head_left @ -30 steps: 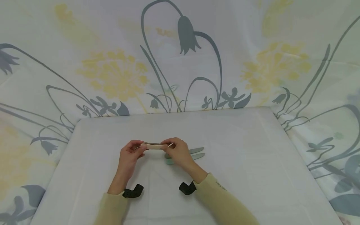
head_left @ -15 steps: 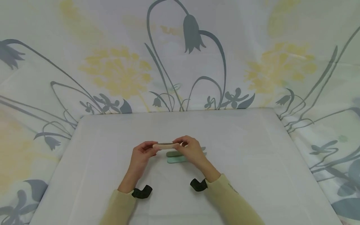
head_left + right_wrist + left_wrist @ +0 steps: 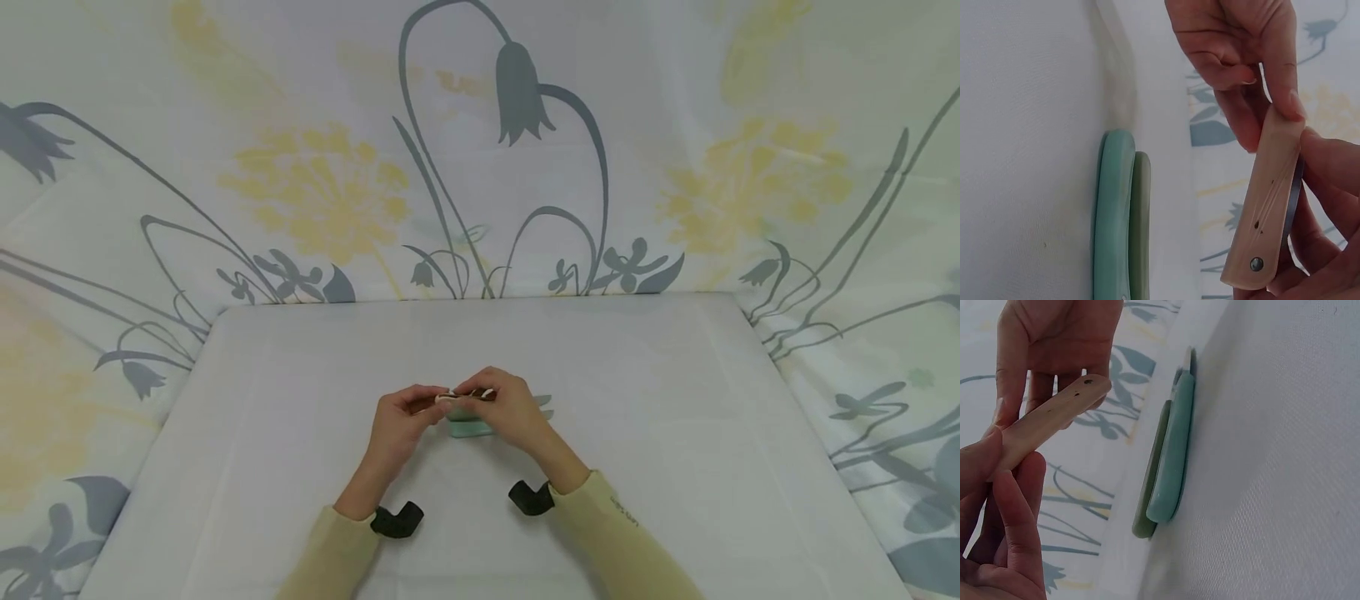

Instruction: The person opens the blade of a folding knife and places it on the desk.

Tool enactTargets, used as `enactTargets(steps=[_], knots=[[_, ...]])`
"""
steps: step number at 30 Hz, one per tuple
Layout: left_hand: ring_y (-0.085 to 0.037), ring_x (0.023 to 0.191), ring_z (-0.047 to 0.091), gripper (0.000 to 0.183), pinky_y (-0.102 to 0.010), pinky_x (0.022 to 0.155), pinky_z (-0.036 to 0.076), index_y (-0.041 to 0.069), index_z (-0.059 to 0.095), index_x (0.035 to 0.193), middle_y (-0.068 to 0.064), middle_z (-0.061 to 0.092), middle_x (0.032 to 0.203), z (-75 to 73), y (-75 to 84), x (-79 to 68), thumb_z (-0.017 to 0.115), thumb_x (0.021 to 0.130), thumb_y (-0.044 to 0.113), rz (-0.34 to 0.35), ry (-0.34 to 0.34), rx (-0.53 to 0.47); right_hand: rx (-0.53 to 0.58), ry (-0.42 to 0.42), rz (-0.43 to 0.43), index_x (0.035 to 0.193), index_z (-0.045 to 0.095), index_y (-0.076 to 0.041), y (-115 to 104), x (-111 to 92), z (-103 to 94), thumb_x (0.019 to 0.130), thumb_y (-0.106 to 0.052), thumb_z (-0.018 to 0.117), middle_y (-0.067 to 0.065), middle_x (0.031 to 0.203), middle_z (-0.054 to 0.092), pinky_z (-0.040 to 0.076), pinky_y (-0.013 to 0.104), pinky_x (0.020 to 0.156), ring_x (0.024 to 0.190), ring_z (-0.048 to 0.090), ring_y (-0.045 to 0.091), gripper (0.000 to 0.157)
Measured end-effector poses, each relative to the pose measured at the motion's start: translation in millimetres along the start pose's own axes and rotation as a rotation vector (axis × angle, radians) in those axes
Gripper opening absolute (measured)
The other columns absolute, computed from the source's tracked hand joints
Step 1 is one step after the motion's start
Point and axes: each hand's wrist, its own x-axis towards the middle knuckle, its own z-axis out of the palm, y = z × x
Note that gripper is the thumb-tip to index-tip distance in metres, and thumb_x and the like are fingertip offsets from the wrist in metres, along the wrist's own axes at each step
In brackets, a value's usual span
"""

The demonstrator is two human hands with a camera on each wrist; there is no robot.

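Note:
A folding knife [image 3: 1266,200] with a pale wooden handle and a metal rivet is held up between both hands. In the right wrist view, a dark metal edge [image 3: 1294,203] shows along one side of its handle. My left hand [image 3: 401,429] pinches one end of the knife between thumb and fingers. My right hand [image 3: 510,408] grips it from the other side, thumb and fingers on the handle. Just below the hands lie two knives, one with a mint handle [image 3: 1174,450] and one with an olive-green handle [image 3: 1152,475]; the right hand partly covers them in the head view.
A white cloth covers the table [image 3: 660,433]. Behind and at the sides hangs a floral curtain [image 3: 480,167]. Black wrist mounts [image 3: 397,521] stick out from both sleeves.
Both hands have shifted right in the head view with the folding knife, the left more and closer to the right. Less of the wooden handle shows between them. The green-handled knives lie still.

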Motion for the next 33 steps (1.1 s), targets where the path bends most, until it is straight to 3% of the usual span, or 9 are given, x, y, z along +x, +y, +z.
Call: enactTargets(steps=[10, 17, 22, 27, 33], knots=[[-0.013, 0.082, 0.068, 0.02, -0.024, 0.067, 0.054, -0.002, 0.075, 0.105, -0.011, 0.073, 0.096, 3.1, -0.3, -4.9, 0.078, 0.085, 0.004, -0.024, 0.011, 0.036, -0.021, 0.089, -0.015, 0.088, 0.076, -0.01, 0, -3, 8.3, 0.087, -0.014, 0.077, -0.006, 0.085, 0.066, 0.052, 0.027, 0.069, 0.078, 0.06, 0.011, 0.005], [-0.013, 0.086, 0.068, 0.023, -0.024, 0.068, 0.055, -0.003, 0.074, 0.108, -0.015, 0.072, 0.101, 5.6, 1.4, -3.7, 0.078, 0.086, 0.003, 0.001, 0.005, 0.047, -0.09, 0.171, -0.062, 0.085, 0.072, -0.009, -1, -5, 13.3, 0.088, -0.009, 0.075, -0.004, 0.083, 0.059, 0.047, 0.026, 0.066, 0.074, 0.054, 0.012, 0.005], [-0.014, 0.084, 0.068, 0.021, -0.024, 0.068, 0.055, 0.0, 0.075, 0.106, -0.013, 0.073, 0.098, 6.2, 2.4, -2.4, 0.078, 0.086, 0.006, 0.005, 0.005, 0.064, -0.181, 0.147, -0.085, 0.088, 0.068, -0.007, -1, -5, 13.5, 0.092, -0.011, 0.069, -0.002, 0.085, 0.055, 0.045, 0.028, 0.068, 0.076, 0.049, 0.013, 0.006], [-0.015, 0.082, 0.068, 0.021, -0.025, 0.067, 0.055, 0.001, 0.076, 0.105, -0.013, 0.073, 0.096, 5.1, 3.2, -3.1, 0.079, 0.086, 0.009, 0.014, 0.014, 0.065, -0.273, 0.112, -0.162, 0.094, 0.067, -0.005, 2, -5, 13.5, 0.094, -0.012, 0.066, -0.002, 0.086, 0.053, 0.046, 0.028, 0.071, 0.081, 0.049, 0.013, 0.007], [-0.014, 0.078, 0.067, 0.02, -0.028, 0.066, 0.055, 0.004, 0.077, 0.103, -0.009, 0.073, 0.093, 1.8, 2.5, -4.6, 0.08, 0.085, 0.011, 0.052, 0.026, 0.078, -0.207, 0.16, -0.272, 0.098, 0.078, -0.006, 7, -5, 10.5, 0.087, -0.009, 0.074, -0.002, 0.084, 0.06, 0.051, 0.026, 0.068, 0.077, 0.057, 0.011, 0.012]])
